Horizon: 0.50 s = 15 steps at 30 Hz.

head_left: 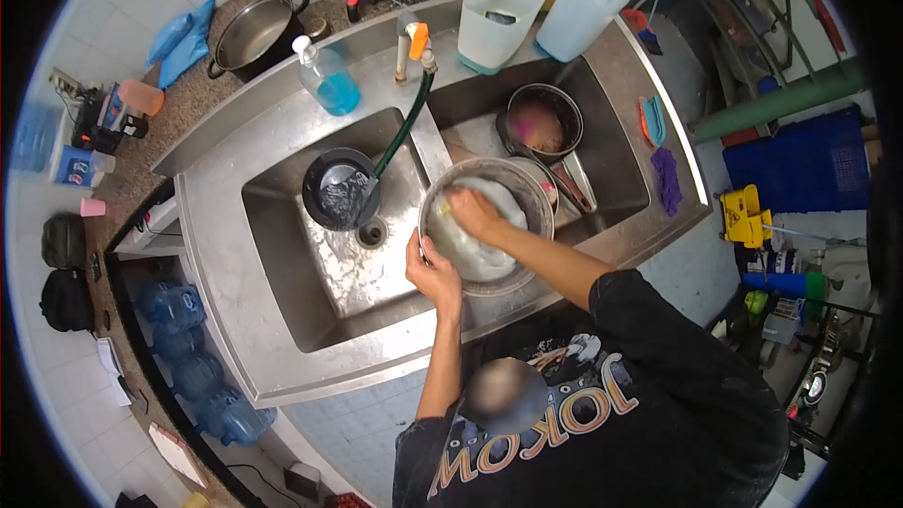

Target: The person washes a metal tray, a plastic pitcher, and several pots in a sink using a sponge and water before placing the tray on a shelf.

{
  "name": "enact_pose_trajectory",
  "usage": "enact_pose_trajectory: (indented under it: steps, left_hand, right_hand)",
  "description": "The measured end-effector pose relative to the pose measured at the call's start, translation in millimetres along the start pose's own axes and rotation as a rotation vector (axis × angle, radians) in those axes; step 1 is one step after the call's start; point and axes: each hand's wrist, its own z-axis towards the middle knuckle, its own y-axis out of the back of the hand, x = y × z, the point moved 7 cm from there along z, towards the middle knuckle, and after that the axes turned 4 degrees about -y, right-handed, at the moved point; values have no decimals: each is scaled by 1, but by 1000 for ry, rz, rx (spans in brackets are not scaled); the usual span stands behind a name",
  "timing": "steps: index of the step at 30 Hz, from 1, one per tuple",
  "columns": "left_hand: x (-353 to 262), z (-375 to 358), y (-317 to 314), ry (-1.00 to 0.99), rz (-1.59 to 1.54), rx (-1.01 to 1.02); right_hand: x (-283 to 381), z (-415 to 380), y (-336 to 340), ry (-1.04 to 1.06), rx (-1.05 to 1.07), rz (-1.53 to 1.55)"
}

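Note:
My left hand (434,275) grips the near left rim of a large round metal pot (543,226), held tilted over the sink divider and the right basin. White suds coat the inside of the pot. Inside it, my right hand (475,214) is closed and pressed to the wall; a yellow bit of a sponge (446,209) shows at its fingertips, the rest hidden. In the left basin, a dark bowl (315,202) holds water, with the end of a green hose (406,127) over it. A smaller dark pot (576,136) with brownish liquid stands in the right basin.
Behind the basins stand a soap pump bottle (331,85), an orange-handled tap (419,40), a cut plastic container (497,23) and a large jug (585,9). A purple cloth (666,181) and a blue-orange brush (652,120) lie on the right ledge. A two-handled pot (256,38) sits on the back counter.

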Motion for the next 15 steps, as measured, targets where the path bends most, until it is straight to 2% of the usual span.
enact_pose_trajectory:
  steps: [2,4,7,9,10,12,14,15]
  left_hand:
    - [6,-4,-1,-9,11,-28]
    - [4,-6,1,-11,6,-53]
    - [15,-13,5,35,-7,-42]
    - [21,-12,0,146,-39,52]
    - [18,-12,-2,135,-41,51]
    - [5,-9,-2,-3,-111,-8]
    - [18,-12,-4,41,-174,60]
    - [25,-16,-6,128,-168,98]
  right_hand:
    - [21,-17,-23,38,324,6]
    - [23,-34,-57,35,294,134]
    - [32,-66,-31,147,396,160]
    - [24,-83,-38,74,703,246]
    - [27,-86,-39,78,693,246]
    - [35,-78,-10,46,360,676]
    - [46,-70,-13,2,346,748]
    - [36,-56,-19,-282,191,980]
